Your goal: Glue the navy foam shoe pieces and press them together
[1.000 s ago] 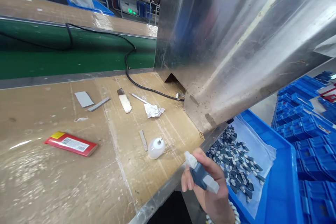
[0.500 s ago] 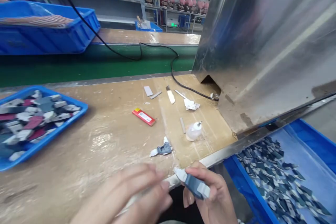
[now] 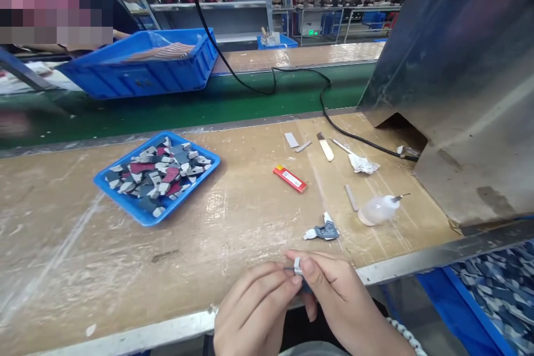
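A small grey and dark blue piece point(image 3: 297, 266) is held between both hands at the table's front edge. My left hand point(image 3: 261, 301) pinches it from the left, and its fingers hide part of it. From the right, my right hand point(image 3: 334, 289) grips the same piece with thumb and fingers. Just beyond my hands, a similar grey-blue piece with white ends point(image 3: 327, 230) lies on the table. To its right a clear bottle with a thin metal tip point(image 3: 377, 210) lies tilted. A red packet point(image 3: 290, 178) is farther back.
A blue tray of grey, blue and maroon pieces point(image 3: 156, 219) sits at left. Thin strips, a brush point(image 3: 325, 147) and crumpled paper point(image 3: 362, 164) lie near a black cable. A metal housing point(image 3: 471, 94) stands right, above a blue bin point(image 3: 450, 300). A person is at back left.
My left hand has come to the piece in my right hand and now pinches it too. The view has swung left, showing the whole tray. The bottle leans over more.
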`<action>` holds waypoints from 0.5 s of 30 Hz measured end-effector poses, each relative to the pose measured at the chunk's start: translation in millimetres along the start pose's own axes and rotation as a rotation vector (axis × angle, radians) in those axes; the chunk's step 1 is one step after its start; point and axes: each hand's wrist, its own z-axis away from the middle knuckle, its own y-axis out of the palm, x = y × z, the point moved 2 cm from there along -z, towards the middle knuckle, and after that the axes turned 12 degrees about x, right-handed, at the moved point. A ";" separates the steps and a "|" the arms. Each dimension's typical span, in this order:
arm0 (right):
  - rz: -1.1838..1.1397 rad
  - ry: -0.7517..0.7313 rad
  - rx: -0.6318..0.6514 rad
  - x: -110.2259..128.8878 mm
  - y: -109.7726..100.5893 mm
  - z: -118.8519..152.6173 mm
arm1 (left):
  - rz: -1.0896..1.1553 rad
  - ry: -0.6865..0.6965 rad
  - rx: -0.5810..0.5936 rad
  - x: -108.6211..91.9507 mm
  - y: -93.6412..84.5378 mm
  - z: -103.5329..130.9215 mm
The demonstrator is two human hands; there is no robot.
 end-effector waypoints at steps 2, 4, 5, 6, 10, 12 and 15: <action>0.106 -0.024 -0.006 1.6 0.1 -4.8 | 0.006 -0.032 0.037 6.6 1.0 0.7; 0.312 -0.145 -0.101 2.2 -3.2 -1.3 | 0.016 -0.094 0.084 13.8 4.1 0.6; 0.442 -0.214 -0.172 0.9 -6.0 4.5 | 0.018 -0.123 0.112 17.3 6.1 0.8; 0.565 -0.261 -0.261 -2.1 -10.0 13.0 | 0.015 -0.136 0.134 20.4 8.2 1.4; 0.685 -0.196 -0.853 -22.9 -44.0 58.2 | -0.038 -0.155 0.235 27.8 16.4 7.7; 0.507 -0.129 -1.138 -31.8 -67.3 72.8 | -0.104 -0.148 0.216 28.0 18.3 11.0; 0.274 -0.059 -1.129 -38.5 -97.4 66.1 | -0.204 -0.136 0.172 26.1 19.9 12.5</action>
